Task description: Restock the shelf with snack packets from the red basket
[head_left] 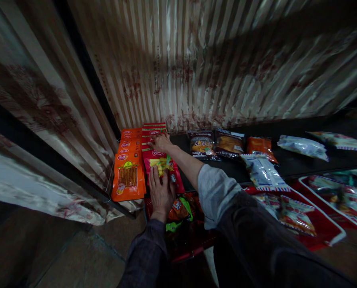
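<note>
A row of overlapping red snack bags (178, 182) lies at the left part of a black shelf. My left hand (161, 193) rests flat on the front red bag, fingers stretched over its yellow picture. Farther back, my right hand (160, 142) reaches across and lies on the upper red bags, its fingers extended and partly bent. Just left of them is a similar overlapping row of orange snack bags (128, 176), the front one with a window showing brown sticks. Neither hand is wrapped around a bag.
Dark bread packs (202, 144), an orange pack (260, 149) and a silvery packet (264, 171) lie along the black shelf (298, 164). Below stand red baskets (331, 238) with snack bags. Striped curtains (178, 64) hang behind; a dark metal post (88, 68) rises at left.
</note>
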Tool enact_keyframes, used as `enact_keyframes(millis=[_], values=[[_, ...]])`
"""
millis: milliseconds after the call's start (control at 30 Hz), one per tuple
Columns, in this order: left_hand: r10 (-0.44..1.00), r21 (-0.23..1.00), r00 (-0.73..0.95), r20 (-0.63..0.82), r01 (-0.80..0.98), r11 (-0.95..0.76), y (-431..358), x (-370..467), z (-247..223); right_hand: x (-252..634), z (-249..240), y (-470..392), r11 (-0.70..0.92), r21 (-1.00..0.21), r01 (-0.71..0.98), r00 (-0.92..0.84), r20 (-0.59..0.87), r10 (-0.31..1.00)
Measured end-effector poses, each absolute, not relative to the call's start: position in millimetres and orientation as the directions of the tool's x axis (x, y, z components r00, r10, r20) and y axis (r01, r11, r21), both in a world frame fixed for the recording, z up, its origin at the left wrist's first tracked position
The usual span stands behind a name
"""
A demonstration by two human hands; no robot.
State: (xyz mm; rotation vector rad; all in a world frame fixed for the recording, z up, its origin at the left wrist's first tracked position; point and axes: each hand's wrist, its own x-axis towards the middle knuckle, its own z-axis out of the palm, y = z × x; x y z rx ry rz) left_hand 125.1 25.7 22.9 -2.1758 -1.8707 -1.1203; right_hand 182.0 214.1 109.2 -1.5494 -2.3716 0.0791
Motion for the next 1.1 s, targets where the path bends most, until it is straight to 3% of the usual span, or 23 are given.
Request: enact_keyframes(millis=[233, 433, 567, 800, 933, 1100], values=[[0.839, 0.384, -0.002, 0.543, 0.89, -0.247, 26, 127, 23, 191, 105, 223, 0.332, -0.235, 0.913, -0.274, 0.248, 0.929], [0.841, 0.341, -0.016, 0.541, 0.918, -0.201, 32, 127, 40, 198, 108, 228, 0.359, -0.505, 0.785, -0.231, 0.3, 0.926], [0.852, 0.357, -0.039, 0.522, 0.917, -0.177, 41, 127, 47, 196, 110, 227, 0.404, -0.576, 0.711, -0.225, 0.357, 0.906], [0.85, 0.362, -0.134, 0.51, 0.929, -0.071, 51, 133, 36, 191, 106, 227, 0.449, -0.59, 0.671, -0.216, 0.424, 0.88], [0.849, 0.338, -0.189, 0.494, 0.941, 0.012, 51, 135, 32, 190, 108, 230, 0.406, -0.581, 0.705, -0.212, 0.374, 0.903], [0.83, 0.305, -0.141, 0.54, 0.952, -0.036, 51, 135, 29, 189, 113, 238, 0.284, -0.577, 0.765, -0.163, 0.253, 0.954]])
